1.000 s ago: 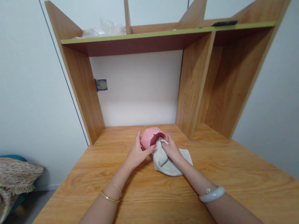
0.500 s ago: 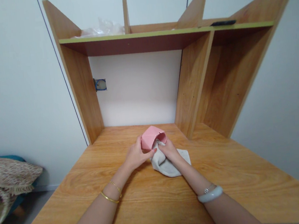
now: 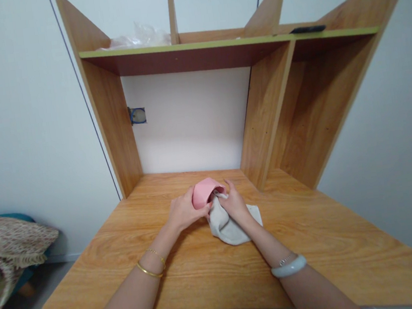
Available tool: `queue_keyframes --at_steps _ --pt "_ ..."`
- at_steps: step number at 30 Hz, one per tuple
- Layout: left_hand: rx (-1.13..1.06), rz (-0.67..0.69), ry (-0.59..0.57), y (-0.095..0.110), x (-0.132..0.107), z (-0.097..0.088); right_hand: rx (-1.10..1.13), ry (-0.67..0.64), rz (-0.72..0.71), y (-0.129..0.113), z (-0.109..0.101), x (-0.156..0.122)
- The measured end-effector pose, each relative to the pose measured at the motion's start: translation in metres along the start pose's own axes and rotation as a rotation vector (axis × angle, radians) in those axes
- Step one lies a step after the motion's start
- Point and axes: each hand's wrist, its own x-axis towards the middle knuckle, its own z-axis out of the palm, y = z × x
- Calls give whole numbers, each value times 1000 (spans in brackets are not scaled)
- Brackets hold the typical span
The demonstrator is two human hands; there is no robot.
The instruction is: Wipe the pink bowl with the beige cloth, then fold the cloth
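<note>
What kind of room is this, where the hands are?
Probably a room in a home, maybe a bedroom or study. There's a wooden desk with a shelf above it, and off to the left a fringed, patterned throw lies over something teal, perhaps a bed or sofa.

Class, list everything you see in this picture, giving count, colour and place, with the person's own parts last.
Container: one, pink, tilted in the left hand
Cloth: one, pale grey, at the container's mouth, trailing onto the desk
Desk: one, wood-brown, under the hands
Shelf unit: one, wood-brown with yellow-green edging, at the desk's back
Clear plastic: count unclear, upper shelf, left
Flat object: one, black, upper shelf, right
Wall box: one, greyish with blue, behind the desk
Patterned throw: one, beige-brown, far left
Bracelets: two gold, left wrist; one silver, one pale, right wrist
Hands: two, left, right, centre
</note>
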Motion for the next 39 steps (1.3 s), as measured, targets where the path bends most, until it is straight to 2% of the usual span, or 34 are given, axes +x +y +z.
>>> queue_keyframes --at_steps 5,10,16,21,26,29,31,34,36,39 --pt "37 -5 10 -1 2 -1 -10 -62 -32 2 2 -4" --pt "-25 -5 21 -1 1 -1 52 -58 -54 7 4 -1" --pt "-296 -30 -8 -5 1 2 102 -52 -15 10 3 1" --pt "-433 -13 -54 -10 3 12 158 28 1 15 5 3" --pt "-592 65 -138 -11 3 24 216 53 -24 15 4 5" --pt "-669 103 -125 -10 1 27 234 32 -51 14 4 4" --pt "-641 96 -84 -9 1 26 246 16 -58 14 5 3" --pt "-439 20 -23 -7 2 21 248 -1 -52 13 9 2" --pt "-280 -30 -11 -5 2 16 217 -15 -44 12 9 2" --pt "-105 -28 -22 -2 0 9 107 -12 -11 10 8 2"
